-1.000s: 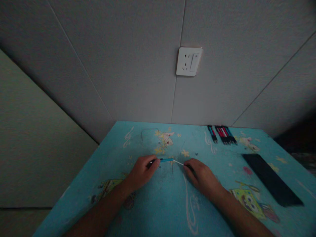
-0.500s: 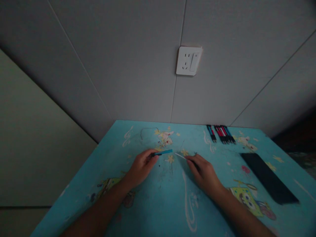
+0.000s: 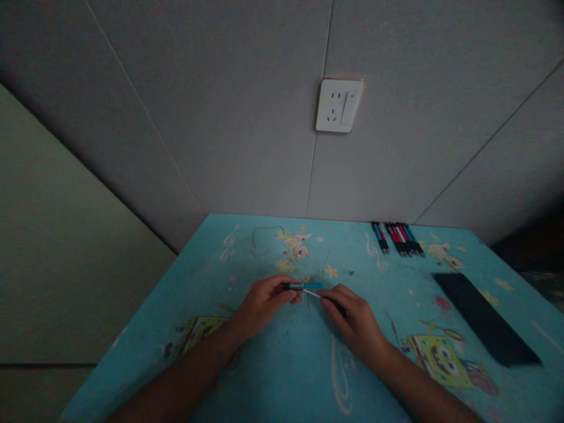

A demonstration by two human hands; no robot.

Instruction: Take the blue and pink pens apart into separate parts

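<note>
The left hand [image 3: 267,298] grips a blue-and-black pen [image 3: 312,285] between its thumb and fingers, the black part next to the fingertips and the blue part pointing across toward the right hand [image 3: 356,320]. The right hand pinches a thin white rod [image 3: 312,293], with a dark piece showing between its thumb and fingers. The rod points toward the left hand and slants just below the blue part, its tip near the pen's black part; whether they touch cannot be told. The pen's blue end comes close to the right fingertips. Both hands are over the middle of the table [image 3: 277,370], which has a blue cartoon-print cover.

Beyond the right hand, near the wall [image 3: 247,129], two dark-and-coloured pens [image 3: 379,238] lie beside a larger row of pens [image 3: 402,239]. To the right of that hand, well apart from it, a long black strip [image 3: 487,320] lies slantwise on the table.
</note>
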